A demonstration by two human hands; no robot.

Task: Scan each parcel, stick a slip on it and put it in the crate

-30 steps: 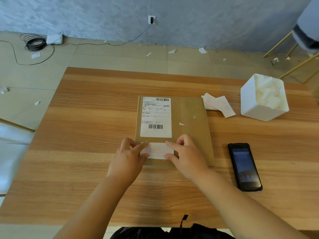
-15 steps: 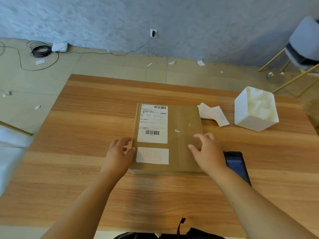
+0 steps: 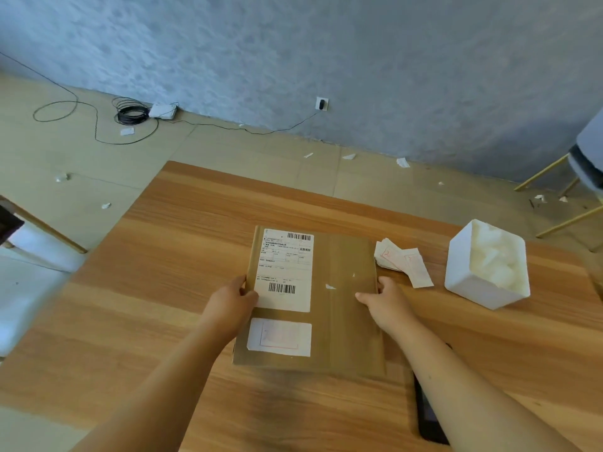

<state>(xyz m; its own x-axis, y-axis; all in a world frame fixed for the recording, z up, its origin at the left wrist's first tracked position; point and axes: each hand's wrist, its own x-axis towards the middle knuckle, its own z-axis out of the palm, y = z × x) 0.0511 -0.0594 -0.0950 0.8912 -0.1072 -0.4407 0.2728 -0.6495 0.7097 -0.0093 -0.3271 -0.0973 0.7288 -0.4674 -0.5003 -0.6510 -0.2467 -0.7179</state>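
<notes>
A flat brown cardboard parcel (image 3: 342, 308) is held over the wooden table (image 3: 163, 305), its near end raised toward me. It carries a white shipping label (image 3: 285, 272) with barcodes and, below that, a small white slip (image 3: 280, 337) with a red frame. My left hand (image 3: 233, 301) grips the parcel's left edge, thumb on the label. My right hand (image 3: 385, 301) grips the right edge. The black handheld scanner (image 3: 427, 422) lies on the table, partly hidden under my right forearm. No crate is in view.
A small pile of slips (image 3: 401, 259) lies right of the parcel. A white box (image 3: 483, 282) holding crumpled backing paper stands at the right. Chair legs (image 3: 554, 197) rise at far right, another chair (image 3: 29, 243) at left. Cables (image 3: 130, 115) lie on the floor.
My hands left the slip, now stuck on the parcel, and moved out to its side edges. They now grip the parcel and lift it, and my view has tilted up.
</notes>
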